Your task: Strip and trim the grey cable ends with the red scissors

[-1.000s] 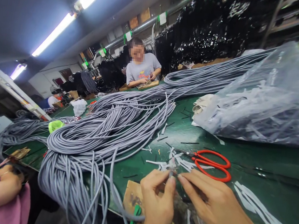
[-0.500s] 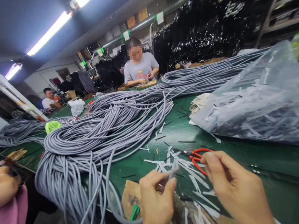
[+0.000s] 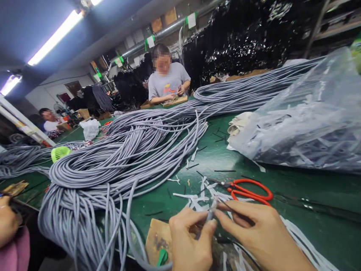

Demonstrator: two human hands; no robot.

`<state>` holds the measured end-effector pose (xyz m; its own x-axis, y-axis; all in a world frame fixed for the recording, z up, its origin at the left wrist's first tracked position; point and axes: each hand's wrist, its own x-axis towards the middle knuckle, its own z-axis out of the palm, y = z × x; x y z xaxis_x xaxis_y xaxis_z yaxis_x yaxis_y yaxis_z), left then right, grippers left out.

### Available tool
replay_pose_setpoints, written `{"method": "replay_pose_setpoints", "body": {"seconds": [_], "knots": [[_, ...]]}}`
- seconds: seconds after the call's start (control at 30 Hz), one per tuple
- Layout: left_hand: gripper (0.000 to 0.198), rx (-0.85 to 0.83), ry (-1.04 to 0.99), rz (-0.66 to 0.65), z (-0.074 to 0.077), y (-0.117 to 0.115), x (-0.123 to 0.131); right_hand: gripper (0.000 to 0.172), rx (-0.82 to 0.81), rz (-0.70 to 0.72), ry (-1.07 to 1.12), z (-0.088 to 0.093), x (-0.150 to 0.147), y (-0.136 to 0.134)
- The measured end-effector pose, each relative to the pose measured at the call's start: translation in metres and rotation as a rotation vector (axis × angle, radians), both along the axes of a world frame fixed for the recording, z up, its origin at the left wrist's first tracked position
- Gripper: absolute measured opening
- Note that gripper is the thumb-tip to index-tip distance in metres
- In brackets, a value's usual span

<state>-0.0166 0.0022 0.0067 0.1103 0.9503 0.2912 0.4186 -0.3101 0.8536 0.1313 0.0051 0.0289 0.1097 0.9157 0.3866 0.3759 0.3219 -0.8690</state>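
My left hand (image 3: 191, 243) pinches a grey cable (image 3: 210, 215) close to its end, thumb and forefinger around the sheath. The cable's pale tip points up and away from me. My right hand (image 3: 251, 227) has its thumb and fingertips closed at that tip; the fine details there are blurred. Red-handled scissors (image 3: 252, 189) lie on the green table just beyond my right hand. White strips (image 3: 198, 201) are scattered behind and beneath my hands. By my left wrist is a wooden block (image 3: 156, 239) with a green piece (image 3: 162, 257) on it.
A large heap of coiled grey cables (image 3: 101, 166) fills the left and middle of the green table (image 3: 306, 181). At the right stands a clear plastic bag (image 3: 308, 131) of offcuts. One person (image 3: 168, 81) works across the table; a co-worker's pink sleeve (image 3: 6, 246) shows at lower left.
My right hand has moved left and down from the scissors' handles to the cable's tip. The scissors now lie uncovered. My left hand keeps its hold on the cable.
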Motion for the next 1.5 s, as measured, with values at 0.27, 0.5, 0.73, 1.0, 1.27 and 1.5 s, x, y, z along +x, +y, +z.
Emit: {"method": "replay_pose_setpoints", "body": {"seconds": [0.27,0.5,0.73,1.0,1.27,1.5], "knots": [[0.040,-0.130,-0.138,0.010,-0.004,0.001,0.002,0.027,-0.213,0.129,0.188,-0.008,-0.005,0.002],[0.066,-0.256,-0.419,-0.115,0.009,0.000,0.005,0.035,-0.296,0.206,0.355,-0.006,-0.006,0.010],[0.052,-0.361,-0.601,-0.175,0.011,0.005,0.000,0.040,-0.106,0.076,0.366,-0.024,0.000,0.005],[0.028,-0.290,-0.624,-0.028,0.015,0.001,0.009,0.026,0.154,0.096,0.047,-0.011,0.001,-0.005],[0.021,-0.135,-0.546,0.048,0.018,0.000,0.006,0.023,0.297,0.023,-0.117,-0.013,0.002,-0.005],[0.047,-0.271,-0.627,0.035,0.009,0.005,0.004,0.019,0.205,0.044,-0.075,-0.010,0.001,-0.008]]}}
